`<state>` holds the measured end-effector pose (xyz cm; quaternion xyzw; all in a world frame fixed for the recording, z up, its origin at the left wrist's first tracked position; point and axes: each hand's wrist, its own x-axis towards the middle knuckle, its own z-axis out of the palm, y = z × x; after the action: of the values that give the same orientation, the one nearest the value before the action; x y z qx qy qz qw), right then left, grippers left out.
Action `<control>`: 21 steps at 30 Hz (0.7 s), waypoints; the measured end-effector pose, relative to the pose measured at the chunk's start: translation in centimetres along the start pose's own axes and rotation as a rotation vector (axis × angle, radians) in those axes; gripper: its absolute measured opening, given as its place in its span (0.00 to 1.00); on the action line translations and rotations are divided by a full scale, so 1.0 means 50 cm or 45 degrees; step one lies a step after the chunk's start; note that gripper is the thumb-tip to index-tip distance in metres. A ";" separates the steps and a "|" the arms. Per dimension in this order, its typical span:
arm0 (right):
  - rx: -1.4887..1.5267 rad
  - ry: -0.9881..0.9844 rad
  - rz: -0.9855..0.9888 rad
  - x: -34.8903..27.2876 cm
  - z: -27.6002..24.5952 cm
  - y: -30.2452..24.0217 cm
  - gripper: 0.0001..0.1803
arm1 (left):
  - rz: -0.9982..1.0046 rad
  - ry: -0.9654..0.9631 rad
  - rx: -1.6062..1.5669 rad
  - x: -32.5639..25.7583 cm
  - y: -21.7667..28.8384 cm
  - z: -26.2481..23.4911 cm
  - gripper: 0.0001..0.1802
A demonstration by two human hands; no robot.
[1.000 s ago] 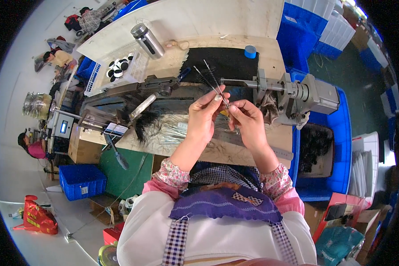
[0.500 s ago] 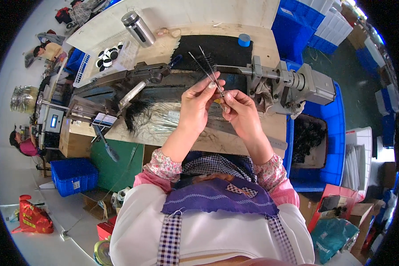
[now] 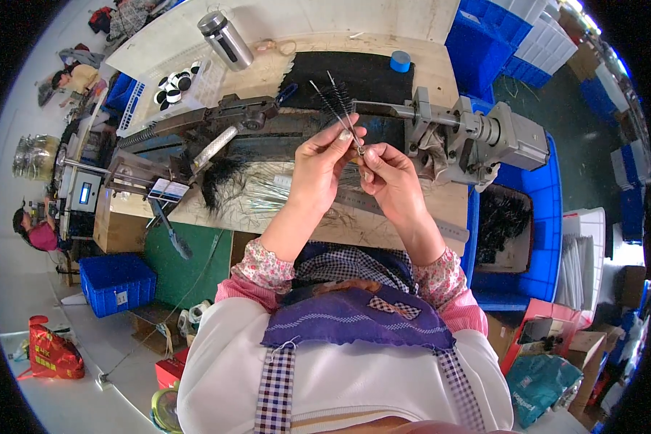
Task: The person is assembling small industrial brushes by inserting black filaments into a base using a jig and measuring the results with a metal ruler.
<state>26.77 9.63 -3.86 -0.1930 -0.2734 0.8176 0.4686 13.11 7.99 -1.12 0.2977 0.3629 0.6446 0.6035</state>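
Note:
Above the bench's front edge, my left hand (image 3: 324, 160) pinches wire brushes (image 3: 336, 100) with black bristles and bare metal tips. At least two tips point up and away from me. My right hand (image 3: 392, 177) is closed at their lower end, its thumb and forefinger at a small metal loop. Fingers hide part of the wires there. Behind the hands lies a dark metal bench machine with a motor and chuck (image 3: 477, 129) on the right. Loose thin wires (image 3: 267, 195) and a tuft of black bristles (image 3: 220, 177) lie left of my left forearm.
A steel flask (image 3: 226, 42) and a basket of black-and-white rolls (image 3: 175, 88) stand at the back left. A blue tape roll (image 3: 400, 61) sits near a black mat (image 3: 318, 69). A metal ruler (image 3: 441, 227) lies along the front edge. Right stands a blue bin (image 3: 550, 246) with black bristles.
Both hands keep their grip on the brushes with hardly any movement. The view has shifted slightly.

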 end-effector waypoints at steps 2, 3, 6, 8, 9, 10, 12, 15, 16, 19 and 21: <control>0.007 -0.005 -0.013 0.000 -0.002 0.002 0.05 | -0.004 -0.015 0.006 0.001 0.000 0.000 0.17; 0.008 -0.005 -0.013 0.000 -0.002 0.001 0.05 | -0.004 -0.014 0.007 0.000 0.001 0.002 0.17; 0.013 0.005 -0.007 0.000 -0.001 0.000 0.05 | -0.015 0.009 -0.021 0.000 0.002 0.006 0.16; 0.016 -0.003 -0.019 0.000 -0.001 0.000 0.05 | -0.016 0.009 -0.012 0.000 0.002 0.006 0.16; 0.017 -0.002 -0.020 0.000 -0.001 0.000 0.05 | -0.017 0.008 -0.011 0.001 0.001 0.005 0.16; 0.014 -0.009 -0.024 0.000 -0.002 0.000 0.05 | -0.017 -0.001 0.008 0.002 0.000 0.003 0.16; 0.011 -0.015 -0.029 0.000 -0.005 0.000 0.05 | -0.018 -0.010 0.028 0.003 -0.002 0.002 0.17; -0.018 -0.008 -0.002 0.001 -0.010 -0.001 0.05 | -0.034 -0.006 -0.018 0.004 -0.004 0.001 0.16; -0.016 -0.011 -0.005 0.001 -0.011 0.000 0.05 | -0.039 -0.011 0.001 0.004 -0.004 0.001 0.16; -0.015 -0.010 -0.004 0.001 -0.011 -0.001 0.04 | -0.036 -0.008 0.006 0.005 -0.006 0.001 0.16; -0.016 -0.005 -0.001 0.002 -0.012 0.000 0.04 | -0.027 -0.002 -0.008 0.005 -0.007 -0.001 0.16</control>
<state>27.07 9.89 -4.30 -0.1942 -0.2795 0.8162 0.4670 13.25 8.23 -1.43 0.2923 0.3636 0.6391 0.6115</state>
